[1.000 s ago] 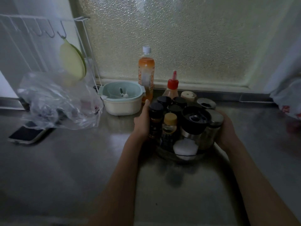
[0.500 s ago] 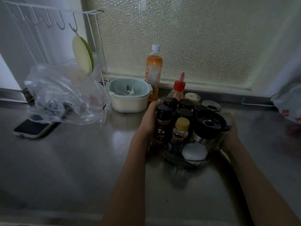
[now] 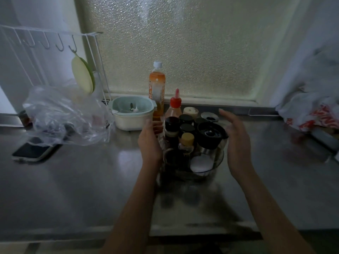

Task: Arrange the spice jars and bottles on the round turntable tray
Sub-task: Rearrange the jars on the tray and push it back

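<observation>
Clear turntable tray full, jars upright (caps up); left hand seemingly touching, right hand fingers spread, apart.

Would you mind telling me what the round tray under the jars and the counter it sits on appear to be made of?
The round tray looks like clear plastic or glass: its rim is see-through and catches a thin highlight; which of the two is unclear. The counter looks like brushed stainless steel: grey, with a soft sheen and blurred reflections.
</observation>
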Available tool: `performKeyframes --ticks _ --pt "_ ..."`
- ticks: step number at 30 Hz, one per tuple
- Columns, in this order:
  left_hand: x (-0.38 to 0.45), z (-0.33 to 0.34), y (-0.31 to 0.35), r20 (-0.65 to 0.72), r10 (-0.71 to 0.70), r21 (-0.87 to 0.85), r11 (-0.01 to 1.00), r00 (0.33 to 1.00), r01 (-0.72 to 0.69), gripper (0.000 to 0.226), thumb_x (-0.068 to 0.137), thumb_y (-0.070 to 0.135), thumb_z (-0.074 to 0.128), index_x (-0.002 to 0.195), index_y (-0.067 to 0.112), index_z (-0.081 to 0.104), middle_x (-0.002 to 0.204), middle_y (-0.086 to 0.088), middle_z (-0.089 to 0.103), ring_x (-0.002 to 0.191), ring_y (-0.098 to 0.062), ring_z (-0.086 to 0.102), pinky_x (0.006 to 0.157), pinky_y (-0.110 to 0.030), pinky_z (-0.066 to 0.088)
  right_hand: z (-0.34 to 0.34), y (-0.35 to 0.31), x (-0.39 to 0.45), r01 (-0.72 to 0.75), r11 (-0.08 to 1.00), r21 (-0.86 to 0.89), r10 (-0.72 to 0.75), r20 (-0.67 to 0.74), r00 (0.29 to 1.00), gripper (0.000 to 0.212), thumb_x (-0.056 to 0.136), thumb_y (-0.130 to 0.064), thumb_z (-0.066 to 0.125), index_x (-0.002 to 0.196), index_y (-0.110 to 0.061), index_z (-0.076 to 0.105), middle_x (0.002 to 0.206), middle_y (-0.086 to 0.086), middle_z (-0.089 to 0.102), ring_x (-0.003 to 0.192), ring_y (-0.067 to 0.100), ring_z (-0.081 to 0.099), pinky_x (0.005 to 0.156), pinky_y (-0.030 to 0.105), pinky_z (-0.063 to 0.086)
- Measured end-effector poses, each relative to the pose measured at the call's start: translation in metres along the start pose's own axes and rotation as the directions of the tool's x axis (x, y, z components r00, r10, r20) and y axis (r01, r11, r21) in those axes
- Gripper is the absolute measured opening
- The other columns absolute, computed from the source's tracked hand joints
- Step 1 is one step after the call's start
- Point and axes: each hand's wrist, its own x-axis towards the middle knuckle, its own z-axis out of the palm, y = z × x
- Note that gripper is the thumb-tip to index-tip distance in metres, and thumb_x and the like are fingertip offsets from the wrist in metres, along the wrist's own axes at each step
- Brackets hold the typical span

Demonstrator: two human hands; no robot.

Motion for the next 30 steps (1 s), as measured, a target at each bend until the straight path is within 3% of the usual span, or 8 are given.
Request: performKeyframes --ticks 2,5,10,14,18,22,25,30 --pt "-0.018 -0.003 -0.002 -0.051 0.148 0.048 0.988 0.988 -0.145 0.042 0.094 0.033 0.034 0.077 0.01 0.064 0.076 -0.005 0.067 0.075 -0.019 0.062 0.072 -0.038 0.049 0.005 -0.009 -0.01 0.071 0.992 -0.107 -0.068 0.03 0.997 0.036 0.083 -0.04 0.036 0.115 -0.047 0.051 0.125 -0.021 0.055 0.128 0.004 0.044 0.111 0.05 0.031" --pt "-0.036 -0.015 -0.004 -0.007 0.414 0.203 0.892 0.91 -0.404 0.03 0.086 0.026 0.037 0.071 0.01 0.057 0.064 -0.006 0.061 0.063 -0.024 0.058 0.059 -0.036 0.046 0.012 -0.006 -0.022 0.174 0.96 -0.22 -0.164 0.065 0.984 0.04 0.084 -0.043 0.048 0.124 -0.043 0.043 0.123 -0.029 0.046 0.12 -0.005 0.043 0.106 0.057 0.034" --pt "-0.037 -0.039 -0.004 0.331 0.308 0.37 0.828 0.892 -0.422 0.028 0.065 0.009 0.042 0.077 0.025 0.062 0.073 0.009 0.068 0.073 -0.012 0.064 0.067 -0.03 0.05 0.012 0.002 -0.03 0.087 0.994 -0.068 -0.083 0.052 0.995 0.069 0.078 -0.03 0.068 0.137 -0.029 0.033 0.124 -0.034 0.04 0.121 -0.003 0.046 0.107 0.034 0.044" --pt "-0.035 -0.05 -0.003 0.612 0.26 0.475 0.635 0.747 -0.609 0.036 0.062 0.013 0.052 0.094 0.021 0.067 0.096 0.005 0.067 0.092 -0.012 0.062 0.082 -0.038 0.051 0.009 0.005 -0.03 0.047 0.998 -0.031 -0.046 0.04 0.998 0.068 0.079 -0.018 0.072 0.136 -0.023 0.037 0.128 -0.012 0.051 0.122 0.005 0.05 0.103 0.018 0.043" --pt "-0.038 -0.048 -0.002 0.763 0.185 0.506 0.425 0.619 -0.751 0.05 0.061 0.043 0.062 0.11 0.03 0.063 0.11 0.001 0.061 0.103 -0.021 0.056 0.089 -0.041 0.047 0.005 0.01 -0.029 0.005 1.0 -0.015 -0.005 0.017 1.0 0.073 0.076 -0.019 0.076 0.137 -0.019 0.036 0.138 -0.001 0.05 0.126 0.007 0.048 0.095 0.003 0.039" --pt "-0.04 -0.051 0.0 0.68 0.201 0.463 0.628 0.705 -0.625 0.041 0.072 0.049 0.065 0.108 0.032 0.063 0.108 0.003 0.067 0.099 -0.013 0.063 0.085 -0.033 0.053 -0.001 0.014 -0.034 0.003 0.994 0.108 0.005 -0.074 0.997 0.07 0.073 -0.008 0.077 0.133 -0.016 0.042 0.127 -0.016 0.054 0.123 0.004 0.051 0.103 0.02 0.043" --pt "-0.033 -0.046 -0.001 0.637 0.173 0.507 0.64 0.751 -0.577 0.041 0.074 0.05 0.069 0.11 0.031 0.061 0.107 0.002 0.068 0.094 -0.013 0.064 0.083 -0.036 0.055 -0.006 0.017 -0.037 -0.024 0.986 0.164 0.038 -0.081 0.996 0.068 0.073 -0.004 0.076 0.13 -0.018 0.043 0.121 -0.022 0.055 0.12 0.004 0.054 0.101 0.034 0.048" --pt "-0.029 -0.033 0.0 0.557 0.202 0.542 0.647 0.806 -0.536 0.043 0.075 0.027 0.079 0.109 0.024 0.052 0.105 0.004 0.065 0.089 -0.013 0.062 0.074 -0.025 0.049 -0.003 0.022 -0.04 -0.061 0.993 0.1 0.056 0.051 0.997 0.068 0.074 -0.01 0.077 0.131 -0.021 0.042 0.117 -0.016 0.06 0.105 -0.003 0.06 0.084 0.015 0.052"
